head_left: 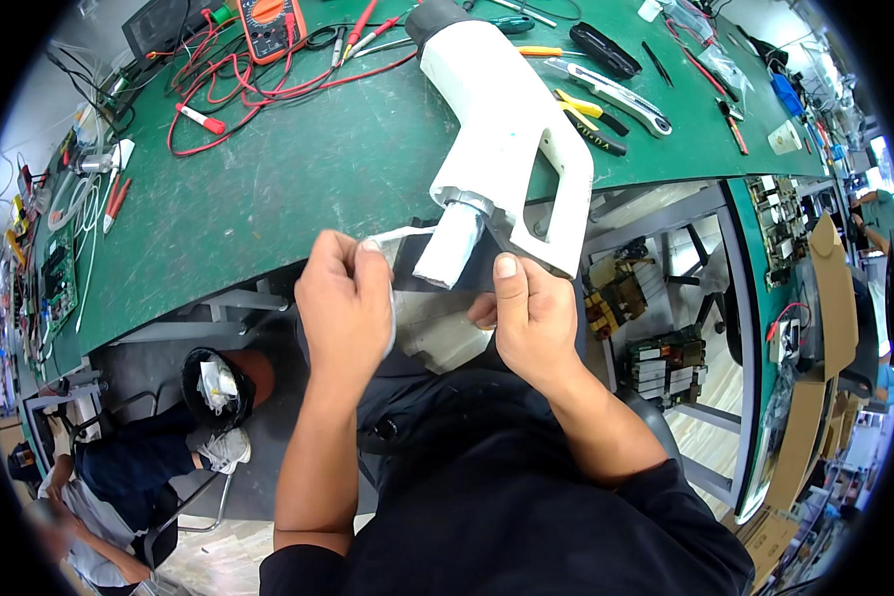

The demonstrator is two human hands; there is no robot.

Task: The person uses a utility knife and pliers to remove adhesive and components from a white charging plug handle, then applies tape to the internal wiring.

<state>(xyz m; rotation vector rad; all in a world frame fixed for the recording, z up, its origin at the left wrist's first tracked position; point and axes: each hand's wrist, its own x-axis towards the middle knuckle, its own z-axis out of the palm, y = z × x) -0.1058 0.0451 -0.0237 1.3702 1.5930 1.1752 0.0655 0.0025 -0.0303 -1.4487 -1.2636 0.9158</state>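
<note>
A white charging gun point(472, 89) with a dark grey head lies across the bench, its handle end pointing toward me past the edge. From its lower opening sticks out a stub point(452, 248) wrapped in whitish material. A narrow white strip point(402, 234) runs from beside this stub to my left hand point(343, 308), whose thumb and forefinger pinch it. Part of the strip shows again below that hand. My right hand point(534, 323) is closed, thumb uppermost, close to the gun's handle tip; whatever its fingers hold is hidden.
On the green bench point(268, 189) lie a multimeter point(271, 25) with red leads, a utility knife point(611, 94), yellow-black pliers point(591, 119) and a black case point(606, 50). Below left stands a bin point(219, 387), near a seated person point(119, 467). Circuit boards point(666, 368) sit below right.
</note>
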